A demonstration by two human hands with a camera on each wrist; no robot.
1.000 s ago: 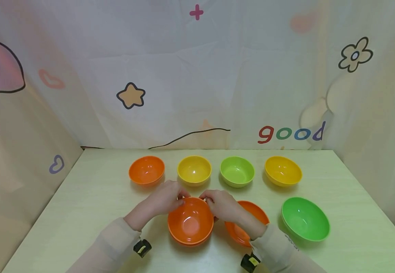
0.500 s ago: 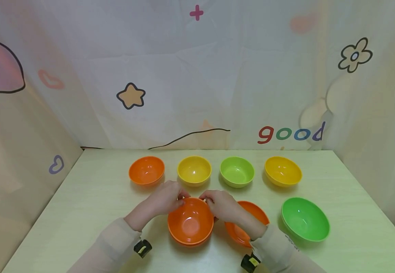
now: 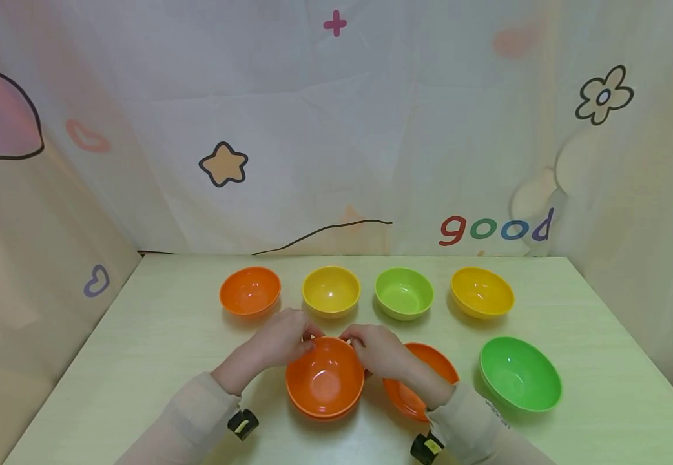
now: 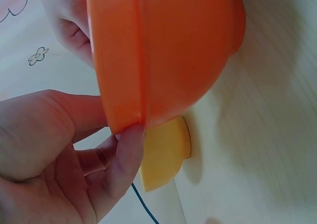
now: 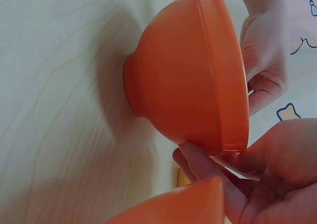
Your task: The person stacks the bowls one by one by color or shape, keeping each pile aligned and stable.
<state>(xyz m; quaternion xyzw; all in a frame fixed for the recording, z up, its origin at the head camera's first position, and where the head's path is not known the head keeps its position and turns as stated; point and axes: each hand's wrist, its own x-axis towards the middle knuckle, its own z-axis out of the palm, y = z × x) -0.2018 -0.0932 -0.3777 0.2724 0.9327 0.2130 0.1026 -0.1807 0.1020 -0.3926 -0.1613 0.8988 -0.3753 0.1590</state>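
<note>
Two orange bowls, nested one in the other, stand as a stack (image 3: 325, 384) near the front middle of the table; both rims show as a step in the wrist views. My left hand (image 3: 281, 337) pinches the stack's far-left rim, the thumb (image 3: 306, 346) at the rim's inner edge. At the far-right rim my right hand (image 3: 377, 349) pinches too, fingers (image 5: 200, 159) against the outer wall below the edge. Another orange bowl (image 3: 404, 399) sits right of the stack, partly hidden under my right wrist; its edge also shows low in the right wrist view.
Along the back stand an orange bowl (image 3: 250, 292), a yellow bowl (image 3: 331, 292), a lime green bowl (image 3: 403, 294) and a second yellow bowl (image 3: 482, 292). A larger green bowl (image 3: 520, 373) is at the right. A printed curtain (image 3: 313, 129) hangs behind the table (image 3: 156, 336).
</note>
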